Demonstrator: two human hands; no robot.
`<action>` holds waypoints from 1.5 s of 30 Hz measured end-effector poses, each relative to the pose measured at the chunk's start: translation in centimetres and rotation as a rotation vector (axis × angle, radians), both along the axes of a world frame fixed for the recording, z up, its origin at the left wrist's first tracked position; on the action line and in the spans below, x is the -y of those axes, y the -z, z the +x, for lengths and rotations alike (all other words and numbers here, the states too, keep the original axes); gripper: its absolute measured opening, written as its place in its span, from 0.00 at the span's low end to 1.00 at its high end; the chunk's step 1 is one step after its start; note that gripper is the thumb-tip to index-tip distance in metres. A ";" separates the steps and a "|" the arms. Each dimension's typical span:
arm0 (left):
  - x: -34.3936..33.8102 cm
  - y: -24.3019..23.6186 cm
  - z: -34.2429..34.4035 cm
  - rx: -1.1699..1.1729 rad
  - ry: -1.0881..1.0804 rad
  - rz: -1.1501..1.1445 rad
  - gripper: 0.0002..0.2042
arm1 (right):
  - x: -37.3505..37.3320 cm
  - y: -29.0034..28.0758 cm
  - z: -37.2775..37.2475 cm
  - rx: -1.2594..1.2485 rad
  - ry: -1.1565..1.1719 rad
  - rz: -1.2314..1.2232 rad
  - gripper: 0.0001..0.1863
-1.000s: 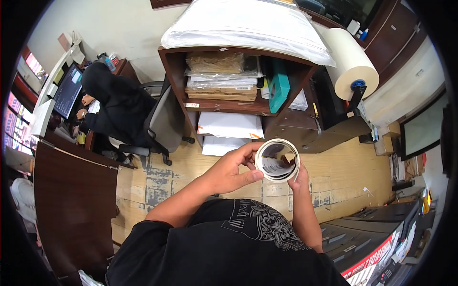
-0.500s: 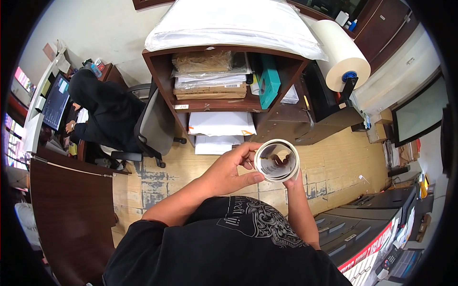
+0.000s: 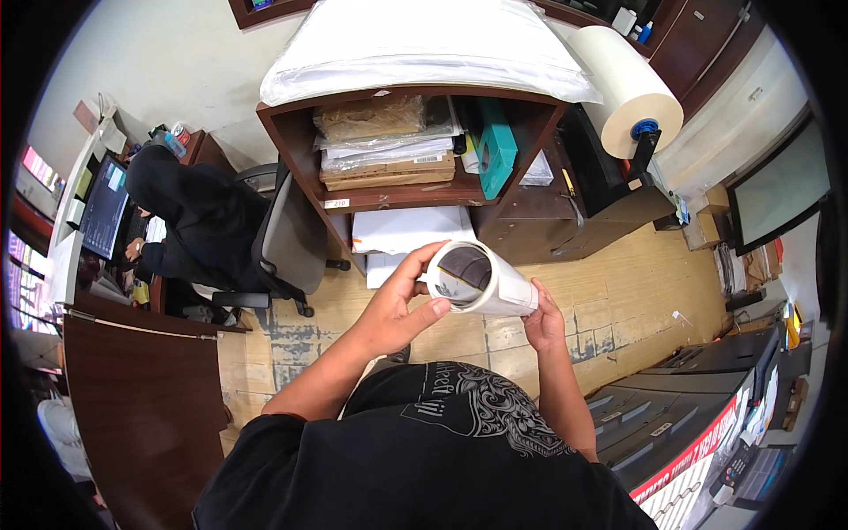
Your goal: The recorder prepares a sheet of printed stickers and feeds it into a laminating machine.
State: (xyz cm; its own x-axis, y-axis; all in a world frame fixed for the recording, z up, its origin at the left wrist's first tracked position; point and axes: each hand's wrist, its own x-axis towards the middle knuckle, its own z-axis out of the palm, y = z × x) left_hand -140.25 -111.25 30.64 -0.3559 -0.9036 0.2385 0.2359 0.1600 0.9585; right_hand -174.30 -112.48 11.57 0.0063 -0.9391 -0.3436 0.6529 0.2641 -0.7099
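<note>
A rolled-up sheaf of white paper [image 3: 503, 284] is held in front of my chest, its open end turned up and to the left. Dark printing shows on the inner face of the roll. My left hand [image 3: 397, 309] grips the rim of that open end, thumb at the near side and fingers curled at the far side. At the roll's other end, my right hand [image 3: 544, 318] is closed on it, with fingertips along the lower right edge. Part of the right fingers is hidden behind the roll.
Ahead stands a brown shelf unit [image 3: 389, 196] stacked with paper packs. Beside it, a large white roll [image 3: 632, 97] sits on a black machine. A person [image 3: 199, 212] sits at a computer on the left. Grey machines [image 3: 671, 415] line the right.
The paper roll has tilted from pointing up at me to lying slantwise, its open end swung left. My left hand moved left with the rim; more of my right hand now shows.
</note>
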 end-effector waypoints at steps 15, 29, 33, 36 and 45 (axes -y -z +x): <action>2.2 3.6 1.7 0.062 -0.137 0.153 0.02 | -5.1 0.8 -0.8 -0.069 0.111 0.099 0.23; 6.6 1.9 4.9 -0.268 -0.317 0.051 0.02 | -10.5 0.6 -5.1 0.036 0.261 -0.003 0.18; 7.1 2.2 6.1 -0.210 -0.215 -0.016 0.06 | -11.0 0.5 -6.8 0.040 0.306 0.003 0.14; 6.1 3.9 4.3 -0.005 -0.022 0.150 0.34 | -11.1 1.1 -7.2 0.045 0.289 0.021 0.14; 3.6 5.9 -2.2 0.395 0.011 -0.037 0.47 | -9.8 -1.0 -4.3 0.033 0.239 0.091 0.18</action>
